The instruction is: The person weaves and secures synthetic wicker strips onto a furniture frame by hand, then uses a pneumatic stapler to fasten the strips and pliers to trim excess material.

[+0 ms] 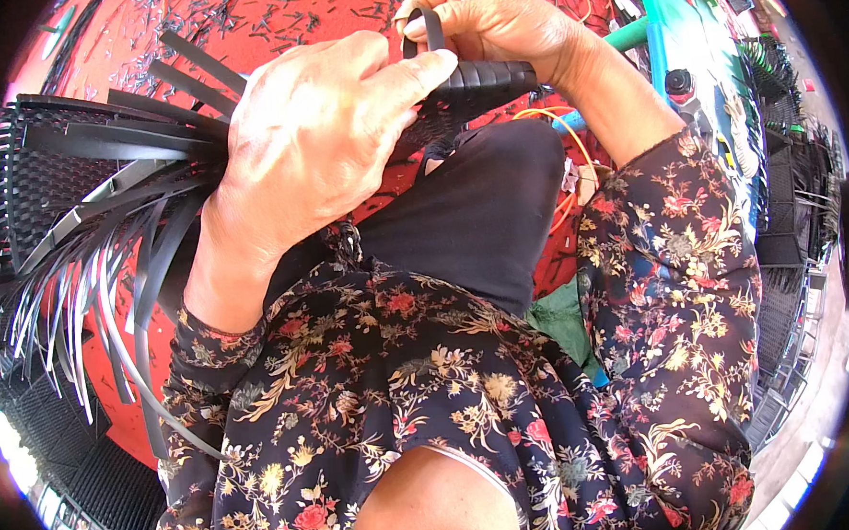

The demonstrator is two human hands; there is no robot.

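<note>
On red floor (pixel 268 24): black strip offcuts (pixel 239 16), woven panels (pixel 788 236) stacked right.

We see our left hand (pixel 317 136) clamped over a black woven panel (pixel 65 178), thumb pressing its wrapped bar (pixel 487 77). At one o'clock our right hand (pixel 484 17) pinches a black strip (pixel 428 25) looped above that bar. Loose strips (pixel 81 312) fan toward eight o'clock over the red floor (pixel 268 28).

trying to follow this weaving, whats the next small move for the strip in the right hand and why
Probably pull the black strip snug: the right hand pinches it in a loose loop above the wrapped bar, while the left hand pins the wraps with its thumb.
</note>
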